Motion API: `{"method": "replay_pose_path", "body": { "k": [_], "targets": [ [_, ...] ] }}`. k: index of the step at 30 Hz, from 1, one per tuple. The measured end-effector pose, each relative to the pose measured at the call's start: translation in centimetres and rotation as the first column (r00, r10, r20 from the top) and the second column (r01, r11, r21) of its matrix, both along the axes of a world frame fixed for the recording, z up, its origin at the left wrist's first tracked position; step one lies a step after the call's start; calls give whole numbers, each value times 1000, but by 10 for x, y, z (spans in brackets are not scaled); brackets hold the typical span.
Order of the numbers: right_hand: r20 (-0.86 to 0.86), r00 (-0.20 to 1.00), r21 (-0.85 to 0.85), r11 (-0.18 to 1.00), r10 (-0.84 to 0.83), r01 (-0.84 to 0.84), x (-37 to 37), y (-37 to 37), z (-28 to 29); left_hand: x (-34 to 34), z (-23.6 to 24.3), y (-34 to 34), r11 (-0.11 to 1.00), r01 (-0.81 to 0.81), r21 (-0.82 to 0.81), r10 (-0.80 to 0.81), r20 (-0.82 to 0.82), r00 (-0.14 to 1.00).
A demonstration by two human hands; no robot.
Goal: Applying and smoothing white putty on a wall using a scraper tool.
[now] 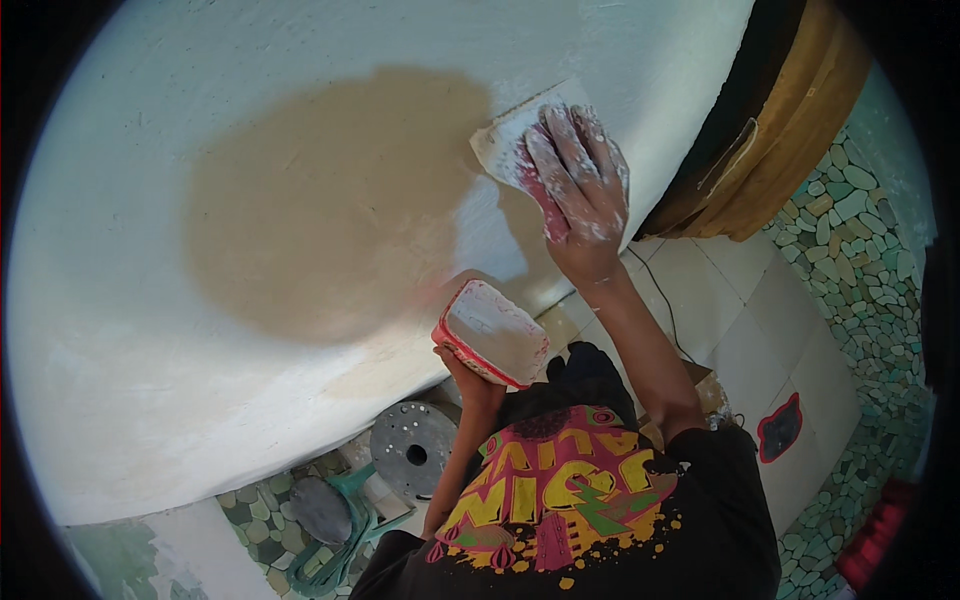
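My right hand (590, 185), smeared with white paste, grips a flat putty scraper (512, 135) that is coated white and shows red along its lower part. The scraper lies against, or very close to, the pale wall (120, 270); I cannot tell whether its edge touches. Below and to the left of it, my left hand (468, 378) holds a red rectangular tub (462, 352) from underneath and the side. White putty (500, 325) coats the inside of the tub, whose open side is turned up. A large shadow covers the middle of the wall.
Brown wood (790, 130) stands at the upper right beside the wall's edge. Tiles (745, 270) and pebble paving (860, 300) cover the floor, with a thin cable (662, 290) across the tiles. A grey disc (400, 470) and green straps (335, 570) lie lower left.
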State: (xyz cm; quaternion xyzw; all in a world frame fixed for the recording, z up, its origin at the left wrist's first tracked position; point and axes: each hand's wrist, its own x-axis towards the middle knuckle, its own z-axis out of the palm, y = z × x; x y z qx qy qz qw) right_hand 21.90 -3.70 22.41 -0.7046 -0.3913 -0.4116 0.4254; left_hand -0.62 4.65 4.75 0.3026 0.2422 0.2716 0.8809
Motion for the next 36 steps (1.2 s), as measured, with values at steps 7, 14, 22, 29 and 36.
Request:
{"method": "replay_pose_path", "body": {
  "k": [7, 14, 22, 29, 36],
  "targets": [
    [-66, 993, -88, 992, -100, 94, -11, 9, -40, -5, 2, 2, 999, -40, -30, 40, 6, 999],
    [-12, 991, -3, 991, -131, 131, -6, 8, 7, -4, -2, 6, 998, -26, -55, 28, 29, 999],
    [-82, 987, -106, 986, -138, 129, -30, -8, 0, 6, -4, 8, 1000, 13, -24, -12, 31, 999],
    [-68, 990, -160, 981, -124, 112, -31, -10, 56, 9, -6, 7, 999, 45, -26, -45, 27, 999],
    [-131, 988, -210, 976, -84, 55, -33, -25, 16, 17, 6, 5, 998, 35, -57, -33, 36, 999]
  ]
}}
